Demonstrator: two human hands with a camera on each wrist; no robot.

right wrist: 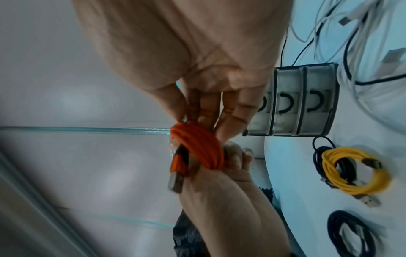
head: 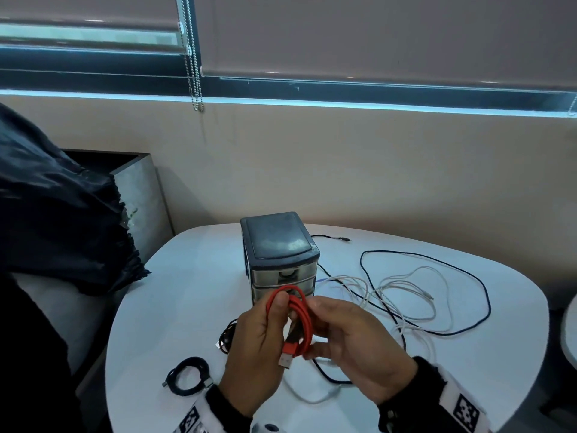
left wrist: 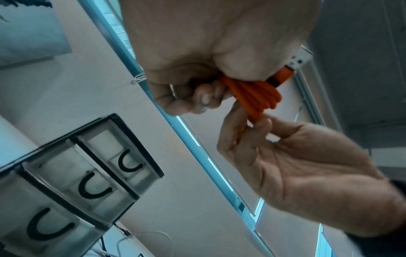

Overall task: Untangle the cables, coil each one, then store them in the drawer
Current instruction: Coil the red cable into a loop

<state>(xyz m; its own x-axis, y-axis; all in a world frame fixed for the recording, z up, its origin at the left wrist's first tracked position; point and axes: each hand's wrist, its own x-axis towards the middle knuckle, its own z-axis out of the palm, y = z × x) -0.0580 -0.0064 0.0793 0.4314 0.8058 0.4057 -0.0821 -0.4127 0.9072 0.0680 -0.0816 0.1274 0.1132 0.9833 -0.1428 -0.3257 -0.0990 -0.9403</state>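
While the orange cable (head: 296, 323) is gripped as a finished coil by the left hand (head: 259, 348) and pinched by the right hand (head: 352, 342), white and dark cables (head: 415, 295) at right are left tangled; drawers (head: 282, 276) are seen closed.

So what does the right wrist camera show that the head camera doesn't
Only the right wrist view shows a coiled yellow cable lying on the table; the hands hide it from the head camera. Only the head view shows the drawer unit's dark lid and the long black cable looping across the table. Both show the left hand and right hand holding the coiled orange cable, the closed drawers, tangled white cables and a coiled black cable.
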